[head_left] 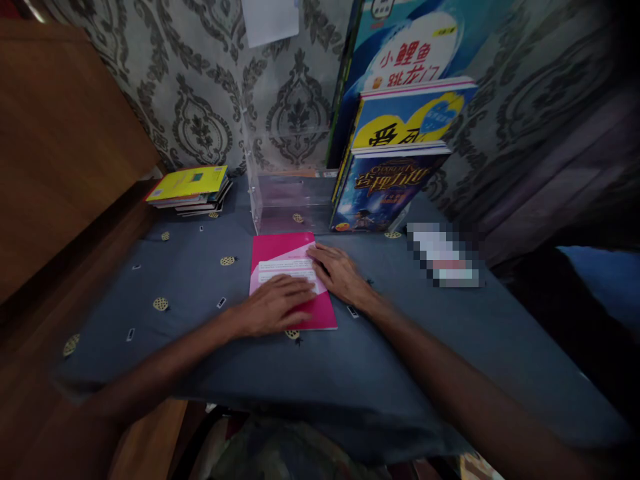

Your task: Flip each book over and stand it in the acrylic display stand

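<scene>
The left hand (277, 303) is laid flat, with its fingers stretched out, over the lower middle of a pink book (285, 267). Nothing is clasped by this hand; the cover is only touched from above. The right hand (343, 270) is placed on the right edge of the same book, with its fingers loosely bent over the cover. By this hand also no firm grasp is made, but what is done by its thumb cannot be told clearly. The book is kept closed and flat under both hands, and a light panel with small print is partly covered by the fingers.

The book is supported by a table with a dark grey cloth (200, 360), on which small pineapples are printed. Just beyond the hands, a clear stand (255, 200) is placed. In its right part three books are held upright, one behind another: a dark blue book (385, 190) in front, a yellow and blue book (405, 120) behind it, and a large blue book (425, 40) at the back. To the left of the hands and farther away, a pile of books (190, 187) is seen, topped by a yellow cover. To the right, an object (443, 257) is hidden by blurred squares.
</scene>
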`<state>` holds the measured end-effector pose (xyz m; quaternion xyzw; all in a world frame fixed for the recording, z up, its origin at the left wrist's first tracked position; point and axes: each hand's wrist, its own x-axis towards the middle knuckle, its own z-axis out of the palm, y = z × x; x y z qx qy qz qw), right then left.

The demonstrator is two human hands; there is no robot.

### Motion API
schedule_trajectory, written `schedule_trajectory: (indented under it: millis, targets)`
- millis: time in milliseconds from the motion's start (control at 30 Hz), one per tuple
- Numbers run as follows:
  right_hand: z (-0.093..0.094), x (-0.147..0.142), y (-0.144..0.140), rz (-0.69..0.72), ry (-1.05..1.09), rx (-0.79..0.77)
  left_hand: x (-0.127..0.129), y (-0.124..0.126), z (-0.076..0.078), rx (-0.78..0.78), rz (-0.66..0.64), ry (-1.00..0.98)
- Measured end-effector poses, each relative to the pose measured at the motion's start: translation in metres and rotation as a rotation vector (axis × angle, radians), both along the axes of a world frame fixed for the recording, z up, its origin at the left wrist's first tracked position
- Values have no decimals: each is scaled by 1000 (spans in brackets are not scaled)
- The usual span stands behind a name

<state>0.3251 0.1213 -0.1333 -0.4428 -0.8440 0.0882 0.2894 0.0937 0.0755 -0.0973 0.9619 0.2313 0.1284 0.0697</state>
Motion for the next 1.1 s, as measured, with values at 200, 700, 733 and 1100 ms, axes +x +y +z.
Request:
schedule_trajectory:
  millis: [200,700,733,1100]
  targets:
    - [4,-4,-3,-26,-74,2,-57,60,-10,106,389,-101]
    - [-3,-12,-6,-89,-132,-15,-96,11,-10,86,213,-210]
    - [-4,-12,-5,-89,-130,-7,-97,3,-9,85,197,-221]
    - [-7,-11,-4,-84,-112,-8,-90,-74,2,52,97,-170]
